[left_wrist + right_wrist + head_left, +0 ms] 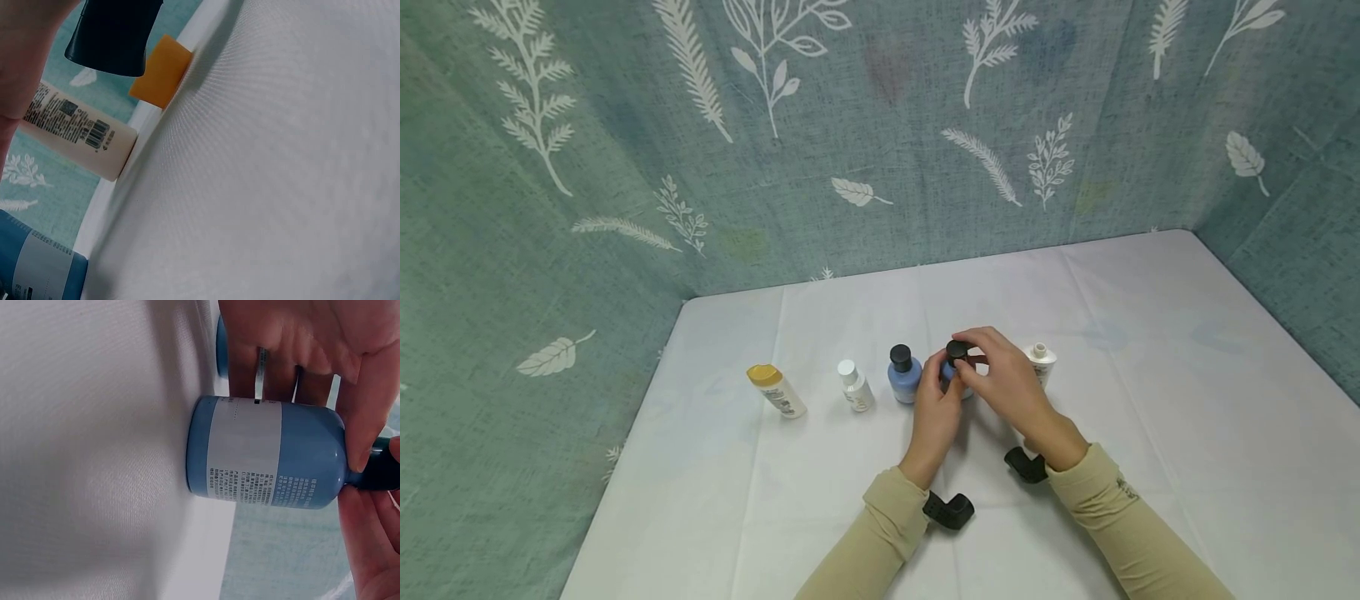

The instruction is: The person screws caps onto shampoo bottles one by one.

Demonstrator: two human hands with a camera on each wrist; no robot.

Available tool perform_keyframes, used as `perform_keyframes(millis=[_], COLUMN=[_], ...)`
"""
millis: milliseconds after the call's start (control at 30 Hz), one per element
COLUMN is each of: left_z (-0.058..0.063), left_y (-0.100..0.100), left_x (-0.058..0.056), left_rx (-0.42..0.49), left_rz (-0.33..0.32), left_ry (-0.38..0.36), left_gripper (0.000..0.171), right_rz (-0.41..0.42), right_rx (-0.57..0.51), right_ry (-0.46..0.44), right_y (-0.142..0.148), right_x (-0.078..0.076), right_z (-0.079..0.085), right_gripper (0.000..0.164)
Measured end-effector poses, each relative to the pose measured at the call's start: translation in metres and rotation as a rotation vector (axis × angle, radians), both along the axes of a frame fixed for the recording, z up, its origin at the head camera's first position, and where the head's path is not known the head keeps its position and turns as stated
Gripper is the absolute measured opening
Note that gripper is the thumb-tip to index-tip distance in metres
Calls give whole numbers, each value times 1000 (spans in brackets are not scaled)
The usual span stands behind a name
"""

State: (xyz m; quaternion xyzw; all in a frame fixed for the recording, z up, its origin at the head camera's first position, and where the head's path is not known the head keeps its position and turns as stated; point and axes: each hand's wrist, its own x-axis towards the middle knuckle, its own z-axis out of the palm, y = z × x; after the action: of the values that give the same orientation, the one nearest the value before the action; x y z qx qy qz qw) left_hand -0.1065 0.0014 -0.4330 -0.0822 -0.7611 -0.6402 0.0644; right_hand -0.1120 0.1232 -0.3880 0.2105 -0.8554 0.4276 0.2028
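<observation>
In the head view, my left hand (934,421) grips the lower part of an upright blue bottle (269,450). Its fingers lie behind the bottle and its thumb crosses the shoulder. The bottle's black cap (957,350) is pinched by the fingers of my right hand (1011,383) from above and the right side. In the right wrist view the bottle's pale label faces the camera, and its base is near the white cloth. A second blue bottle (905,383) with a black cap stands just left of the hands. Part of a white bottle (1040,358) shows behind the right hand.
Left of the blue bottles are a small white bottle (857,393) and a pale bottle with a yellow cap (782,400). A black device (955,512) is at each wrist. White cloth (820,500) covers the table, with patterned green curtains (880,142) behind and beside it.
</observation>
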Motion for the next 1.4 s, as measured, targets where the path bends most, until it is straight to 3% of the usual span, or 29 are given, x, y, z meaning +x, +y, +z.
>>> perform_keyframes(millis=[400,500,633,700,1067,1167,1400], left_z=[-1,8,8,-1,-1,3,33], left_y=[0,0,0,0,0,0,1], left_x=[0,4,4,0,0,2,15], left_rx=[19,23,15,9,-13,-5,-6], left_rz=[0,-6,-11,-7,6,1,6], left_ry=[-26,-32,-32,-21,-4,-15,-25], left_gripper=[33,33,33,33,36,36,34], right_rz=[-20,-11,0,5,-5,-8,-8], right_rx=[-2,7,31,41,72,65,67], right_ry=[-12,-16,-20,-26,-13,-23,10], right_y=[-1,-1,-1,0,0,0,1], right_x=[-1,-1,-1,0,3,3,2], right_z=[-2,-2,-2,-2,1,2,0], right_gripper=[40,45,48,48,47,46,47])
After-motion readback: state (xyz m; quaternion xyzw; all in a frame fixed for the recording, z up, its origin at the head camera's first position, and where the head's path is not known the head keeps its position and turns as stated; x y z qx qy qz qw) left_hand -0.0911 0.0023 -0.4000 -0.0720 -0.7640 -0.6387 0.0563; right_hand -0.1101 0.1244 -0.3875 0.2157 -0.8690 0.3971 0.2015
